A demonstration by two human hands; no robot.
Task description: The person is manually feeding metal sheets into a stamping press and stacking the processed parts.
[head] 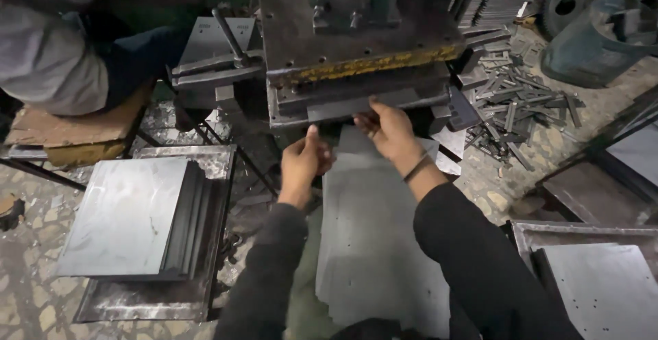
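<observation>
Sheet: a long grey metal sheet point(373, 244) runs from the person's lap up into the press, its far end under the die.
Left hand: the left hand point(305, 162) is closed on the sheet's left edge, thumb up, just short of the press.
Right hand: the right hand point(388, 129) lies on the sheet's far end, fingers curled over it right at the press mouth (a thin band sits on that wrist).
Stack: a stack point(133, 216) of grey plates rests on a tray left of the sheet.
Tray: a second tray point(589, 271) holding a plate is right of the sheet.
Press: the press point(356, 59), dark with a worn yellow strip, stands just beyond the hands.
Scrap: metal strips point(514, 103) litter the floor right of the press.
Other person: a seated person point(62, 45) is left of the press.
</observation>
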